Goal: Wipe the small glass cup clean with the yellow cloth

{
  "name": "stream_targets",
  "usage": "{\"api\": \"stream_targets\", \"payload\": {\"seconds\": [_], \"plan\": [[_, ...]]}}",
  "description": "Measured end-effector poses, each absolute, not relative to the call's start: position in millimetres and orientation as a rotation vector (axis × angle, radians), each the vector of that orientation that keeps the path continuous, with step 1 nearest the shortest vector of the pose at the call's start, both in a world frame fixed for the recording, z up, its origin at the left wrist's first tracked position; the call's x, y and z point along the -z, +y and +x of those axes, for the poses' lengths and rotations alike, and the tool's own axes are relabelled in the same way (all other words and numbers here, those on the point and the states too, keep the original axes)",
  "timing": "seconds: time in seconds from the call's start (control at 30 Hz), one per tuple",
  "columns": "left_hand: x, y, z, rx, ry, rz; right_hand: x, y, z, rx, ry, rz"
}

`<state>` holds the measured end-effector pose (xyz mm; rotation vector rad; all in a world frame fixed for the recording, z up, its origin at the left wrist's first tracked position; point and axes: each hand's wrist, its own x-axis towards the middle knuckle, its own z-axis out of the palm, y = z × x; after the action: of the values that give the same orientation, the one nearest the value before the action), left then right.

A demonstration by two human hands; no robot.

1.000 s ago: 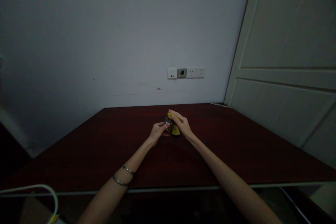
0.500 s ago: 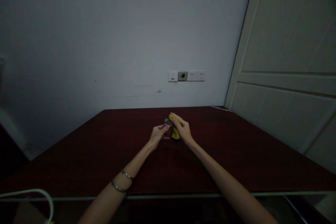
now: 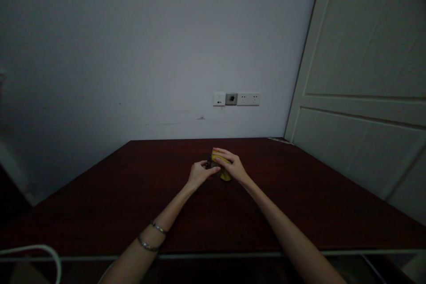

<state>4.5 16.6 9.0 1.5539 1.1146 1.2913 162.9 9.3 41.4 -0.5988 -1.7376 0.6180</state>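
Observation:
Both hands meet above the middle of a dark red table (image 3: 133,204). My left hand (image 3: 199,173) pinches a small clear glass object (image 3: 210,165), mostly hidden by the fingers. My right hand (image 3: 233,165) is closed over a yellow cloth (image 3: 225,175) and presses it against the glass object. Two thin bracelets (image 3: 151,236) circle my left wrist.
A white wall stands behind the table with a row of sockets and a switch (image 3: 236,98). A white panelled door (image 3: 366,80) fills the right side. A white cable (image 3: 40,253) curves at the lower left, near the table's front edge.
My right hand has shifted over the top of the glass object with the cloth, and both hands sit slightly lower in view. The left hand keeps its grip.

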Motion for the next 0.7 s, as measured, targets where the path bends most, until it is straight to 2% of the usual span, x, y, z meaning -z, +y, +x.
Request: {"api": "stream_targets", "payload": {"seconds": [0.13, 0.33, 0.5, 0.63, 0.7], "plan": [[-10.3, 16.4, 2.2, -1.28, 1.25, 1.735, -45.0, 5.3, 166.4, -0.55, -1.94, -0.508], [-10.4, 15.6, 1.9, -1.231, 1.264, 1.776, -39.6, 9.6, 161.5, -0.561, -1.796, -0.624], [-14.2, 14.1, 3.0, -1.201, 1.137, 1.563, -35.0, 19.2, 161.7, -0.733, -1.594, -0.718], [-20.9, 9.2, 4.2, -1.209, 1.039, 1.346, -34.8, 20.1, 167.0, -0.939, -1.651, -0.629], [-22.9, 7.7, 4.0, -1.192, 1.019, 1.285, -33.5, 17.6, 167.2, -0.932, -1.711, -0.581]]}}
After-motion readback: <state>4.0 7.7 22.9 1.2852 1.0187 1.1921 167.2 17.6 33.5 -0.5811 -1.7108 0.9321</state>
